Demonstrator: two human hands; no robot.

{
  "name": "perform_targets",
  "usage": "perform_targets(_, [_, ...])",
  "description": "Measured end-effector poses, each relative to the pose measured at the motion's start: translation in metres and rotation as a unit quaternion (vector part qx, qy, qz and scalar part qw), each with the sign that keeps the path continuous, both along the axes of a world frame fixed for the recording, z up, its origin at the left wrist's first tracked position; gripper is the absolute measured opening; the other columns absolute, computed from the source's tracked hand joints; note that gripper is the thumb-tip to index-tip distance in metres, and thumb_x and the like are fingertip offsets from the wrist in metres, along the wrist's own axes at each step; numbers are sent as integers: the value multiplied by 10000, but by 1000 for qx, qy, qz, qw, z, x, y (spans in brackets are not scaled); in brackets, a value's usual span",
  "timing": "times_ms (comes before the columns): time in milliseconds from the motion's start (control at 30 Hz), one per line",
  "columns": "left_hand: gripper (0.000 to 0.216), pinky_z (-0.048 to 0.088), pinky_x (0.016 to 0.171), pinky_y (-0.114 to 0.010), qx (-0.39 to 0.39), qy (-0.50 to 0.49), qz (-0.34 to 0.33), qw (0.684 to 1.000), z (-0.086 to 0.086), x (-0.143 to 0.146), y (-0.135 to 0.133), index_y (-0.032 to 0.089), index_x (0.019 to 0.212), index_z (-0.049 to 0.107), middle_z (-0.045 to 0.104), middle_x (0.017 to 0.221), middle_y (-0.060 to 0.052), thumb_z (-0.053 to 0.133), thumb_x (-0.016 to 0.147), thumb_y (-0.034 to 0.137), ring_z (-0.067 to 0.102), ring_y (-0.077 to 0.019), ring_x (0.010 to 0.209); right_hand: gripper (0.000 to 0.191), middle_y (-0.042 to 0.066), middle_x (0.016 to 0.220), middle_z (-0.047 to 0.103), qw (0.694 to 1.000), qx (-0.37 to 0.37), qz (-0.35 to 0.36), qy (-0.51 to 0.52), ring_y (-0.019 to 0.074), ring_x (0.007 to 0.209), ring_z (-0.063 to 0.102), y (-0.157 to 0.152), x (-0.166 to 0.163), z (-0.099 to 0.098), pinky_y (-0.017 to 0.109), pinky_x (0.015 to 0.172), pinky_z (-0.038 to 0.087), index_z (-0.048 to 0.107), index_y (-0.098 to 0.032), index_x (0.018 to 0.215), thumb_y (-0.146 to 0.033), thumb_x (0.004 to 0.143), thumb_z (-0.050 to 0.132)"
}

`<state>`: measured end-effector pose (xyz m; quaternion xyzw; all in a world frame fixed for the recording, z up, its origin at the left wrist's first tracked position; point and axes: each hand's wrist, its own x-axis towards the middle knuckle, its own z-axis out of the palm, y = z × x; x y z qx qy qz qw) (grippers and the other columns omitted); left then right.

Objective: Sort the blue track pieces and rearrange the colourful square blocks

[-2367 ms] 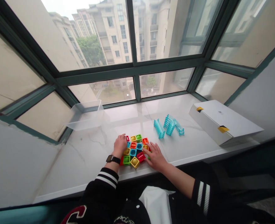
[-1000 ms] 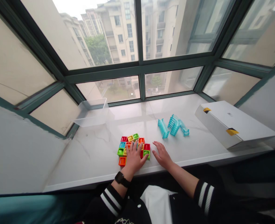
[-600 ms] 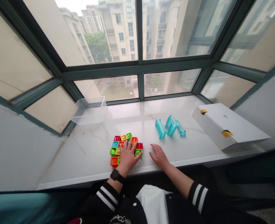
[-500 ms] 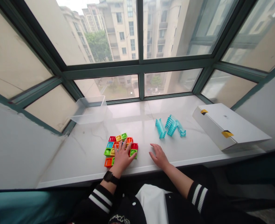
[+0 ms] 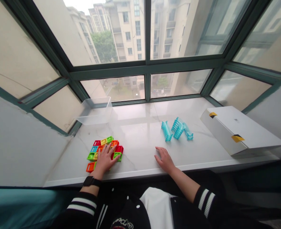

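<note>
A flat cluster of colourful square plastic blocks (image 5: 96,147) lies on the white marble windowsill (image 5: 140,136), near its left front. My left hand (image 5: 104,160) rests palm-down on top of the cluster, fingers spread and flat. My right hand (image 5: 163,159) lies flat on the bare sill to the right, fingers stretched out, holding nothing. Several translucent blue ridged pieces (image 5: 177,128) lie beyond my right hand, apart from it.
A clear plastic tub (image 5: 96,111) stands at the back left of the sill by the window frame. A long white cardboard box (image 5: 240,130) with yellow tape lies at the right end. Window panes surround the sill on three sides.
My left hand moved from the cluster's left edge onto its top and slid the whole cluster leftward along the sill. My right hand left the blocks and stayed flat on the sill.
</note>
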<state>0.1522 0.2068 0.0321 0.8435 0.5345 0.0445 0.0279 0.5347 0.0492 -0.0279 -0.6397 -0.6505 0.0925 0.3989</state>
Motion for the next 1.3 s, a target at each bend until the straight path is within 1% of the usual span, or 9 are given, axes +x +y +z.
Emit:
perform_targets(300, [640, 134, 1286, -658, 5, -23, 4, 1000, 7, 13, -5, 270, 1540, 526, 381, 1698, -114, 569, 965, 549, 273, -390, 1591, 429, 146, 1308, 666, 1000, -7, 1, -6, 331, 1251, 609, 1, -1, 0, 591, 1110, 520, 569, -216, 1406, -269, 981, 557])
perform_targets(500, [470, 267, 1295, -583, 46, -188, -113, 975, 32, 69, -34, 259, 1419, 618, 583, 1527, -105, 568, 984, 429, 431, -342, 1512, 457, 147, 1307, 671, 1000, -9, -5, -16, 338, 1259, 610, 1, -2, -1, 605, 1113, 516, 570, -227, 1429, -270, 975, 544])
perform_targets(733, [445, 465, 1190, -494, -79, -317, -231, 917, 60, 140, -90, 311, 1412, 628, 661, 1416, -88, 630, 970, 360, 565, -290, 1385, 442, 141, 1300, 684, 1000, -6, -6, 3, 327, 1242, 622, 0, -3, 2, 593, 1103, 525, 595, -231, 1409, -254, 969, 550])
perform_targets(833, [413, 485, 1159, -490, -120, -352, -228, 900, 58, 155, -99, 305, 1379, 651, 681, 1371, -98, 637, 969, 358, 604, -284, 1323, 390, 121, 1265, 704, 999, 16, -4, 31, 305, 1217, 638, -2, -2, 12, 558, 1090, 539, 628, -240, 1361, -233, 988, 514])
perform_targets(967, [344, 496, 1126, -488, -193, -430, -174, 865, 44, 172, -98, 282, 1306, 682, 707, 1317, -103, 622, 979, 371, 639, -272, 1266, 381, 112, 1254, 702, 997, 65, -31, 28, 307, 1239, 630, -1, 11, 40, 551, 1103, 523, 656, -261, 1339, -227, 999, 488])
perform_targets(1067, [299, 529, 1060, -462, -293, -513, -99, 801, 31, 189, -101, 248, 1208, 712, 739, 1235, -110, 645, 963, 405, 683, -263, 1184, 370, 122, 1314, 661, 991, 102, -84, 17, 316, 1287, 597, 6, 30, 65, 557, 1139, 489, 651, -256, 1338, -244, 1000, 503])
perform_targets(1133, [309, 562, 985, -424, -375, -578, -30, 724, 23, 201, -107, 219, 1140, 725, 753, 1148, -115, 708, 918, 432, 706, -253, 1105, 366, 130, 1333, 638, 986, 121, -114, 10, 319, 1305, 578, 15, 44, 78, 559, 1154, 474, 640, -248, 1341, -252, 997, 515])
perform_targets(1233, [321, 604, 818, -332, -501, -679, 90, 529, 13, 220, -115, 207, 1083, 717, 742, 1056, -96, 781, 863, 431, 723, -201, 954, 364, 146, 1334, 619, 982, 126, -143, -6, 327, 1313, 564, 31, 63, 88, 559, 1164, 462, 636, -228, 1331, -257, 984, 530])
perform_targets(1300, [282, 575, 650, -234, -558, -708, 131, 411, 9, 232, -117, 211, 1039, 705, 726, 992, -77, 798, 856, 405, 700, -140, 806, 360, 156, 1330, 613, 980, 123, -153, -14, 328, 1306, 564, 42, 72, 89, 549, 1162, 464, 640, -211, 1315, -254, 975, 532])
